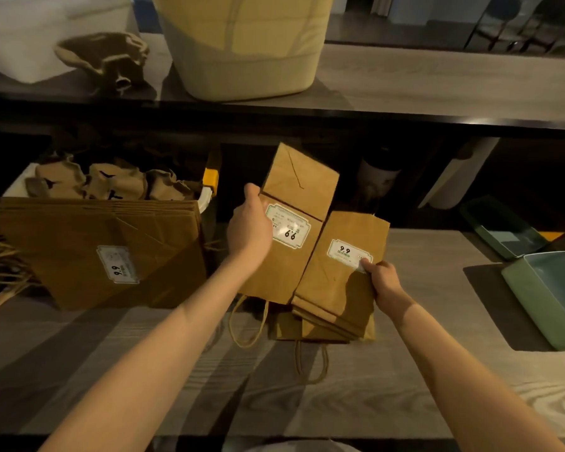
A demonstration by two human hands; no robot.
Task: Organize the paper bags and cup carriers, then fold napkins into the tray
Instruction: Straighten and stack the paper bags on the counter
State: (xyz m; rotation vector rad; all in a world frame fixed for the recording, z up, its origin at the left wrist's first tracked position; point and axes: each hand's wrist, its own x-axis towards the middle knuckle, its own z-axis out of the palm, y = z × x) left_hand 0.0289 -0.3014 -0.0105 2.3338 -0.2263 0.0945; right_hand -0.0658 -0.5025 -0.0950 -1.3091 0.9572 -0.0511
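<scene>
The left hand [249,227] grips one flat paper bag [294,220]; the right hand [384,282] pinches a second bag [340,272] just beside it.

Brown kraft paper bags [294,223] carry white labels [288,227] with green borders and black "9.9" print. Cup carriers [111,182] are tan with black marks. The tray [516,282] is pale green outside, light blue inside. The countertop [421,370] shows grey wood grain; the tub [242,50] is pale yellow.
</scene>
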